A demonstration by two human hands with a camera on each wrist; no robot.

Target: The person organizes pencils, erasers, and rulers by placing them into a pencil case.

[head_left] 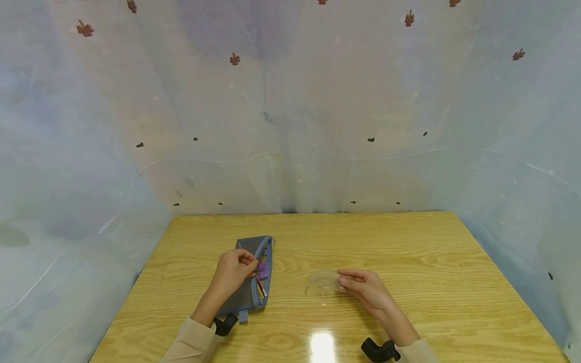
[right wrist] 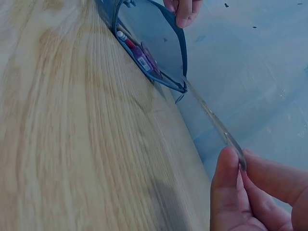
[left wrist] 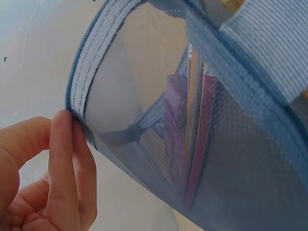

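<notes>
A blue-grey mesh pencil case lies on the left part of the table with its zipped side gaping. My left hand pinches the upper edge of that opening between thumb and fingers, as the left wrist view also shows. Through the mesh I see pencils and a purple item, which also shows beside the pencils in the head view. To the right of the case, my right hand pinches a clear protractor at its right end. In the right wrist view the protractor appears edge-on, pointing toward the case.
The wooden table reaches back to a pale hanging sheet with leaf marks, which also runs along both sides. Black wrist cameras sit at the cuffs. A bright reflection lies on the table's near part.
</notes>
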